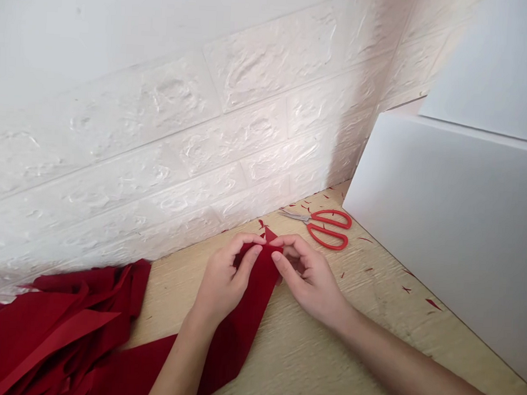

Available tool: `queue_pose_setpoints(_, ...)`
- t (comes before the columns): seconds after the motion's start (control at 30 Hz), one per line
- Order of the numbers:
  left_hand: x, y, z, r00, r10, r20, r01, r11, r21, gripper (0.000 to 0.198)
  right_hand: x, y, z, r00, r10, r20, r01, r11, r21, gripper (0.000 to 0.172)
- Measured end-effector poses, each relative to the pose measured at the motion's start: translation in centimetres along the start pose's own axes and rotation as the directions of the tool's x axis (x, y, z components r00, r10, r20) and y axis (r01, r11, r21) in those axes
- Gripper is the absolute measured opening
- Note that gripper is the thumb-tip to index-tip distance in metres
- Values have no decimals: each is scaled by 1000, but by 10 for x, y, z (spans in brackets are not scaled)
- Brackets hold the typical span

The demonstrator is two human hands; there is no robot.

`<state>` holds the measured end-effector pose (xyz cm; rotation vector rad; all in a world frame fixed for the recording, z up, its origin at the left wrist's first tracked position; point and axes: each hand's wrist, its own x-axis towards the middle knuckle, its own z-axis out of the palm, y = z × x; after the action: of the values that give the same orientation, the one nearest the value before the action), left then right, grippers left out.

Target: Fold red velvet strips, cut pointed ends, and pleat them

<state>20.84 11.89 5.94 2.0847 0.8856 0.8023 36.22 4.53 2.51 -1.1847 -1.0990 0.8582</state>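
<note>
Red fabric (249, 314) trails back from left hand (224, 281) and right hand (310, 279), each grip pinching its far end.

indoor craft corner, home or small workshop, can't tell which. clues: white brick-pattern wall (261, 73), pale wood-look surface (308, 353) running up to it, plain white panel (447, 231) at right, red-handled scissors (309, 219) lying out, small red scraps (433, 303) scattered around, pile of red cloth (76, 311) at left.
</note>
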Motion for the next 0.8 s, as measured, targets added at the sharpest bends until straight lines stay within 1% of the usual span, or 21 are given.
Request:
queue_pose_setpoints(0.27, 1, -1, -1, 997, -81, 0, 80, 994, -80, 21, -1, 4, -1, 999, -22, -23, 22, 1000, 14, 18)
queue_pose_setpoints(0.37, 1, 1, -3, 994, -105, 1, 104, 988, -112, 22, -1, 4, 0, 1000, -8, -25, 9, 998, 57, 20)
queue_pose_setpoints(0.5, 0, 5, -2, 995, -101, -2, 100, 989, -112, 21, 0, 1, 1, 999, 32, -11, -30, 993, 113, 23)
queue_pose_setpoints(0.67, 0, 8, 2, 994, -107, 36, 111, 987, -118, 22, 3, -3, -2, 999, 47, 20, -48, 995, 88, 28)
queue_pose_setpoints(0.73, 0, 9, 2, 994, -97, 54, 103, 989, -105, 23, 4, -3, -3, 999, 36, 16, -37, 995, 90, 31)
queue_pose_setpoints(0.8, 0, 9, -1, 989, -116, 96, 127, 985, -118, 23, 4, -2, -2, 1000, 25, 4, -25, 996, 91, 32)
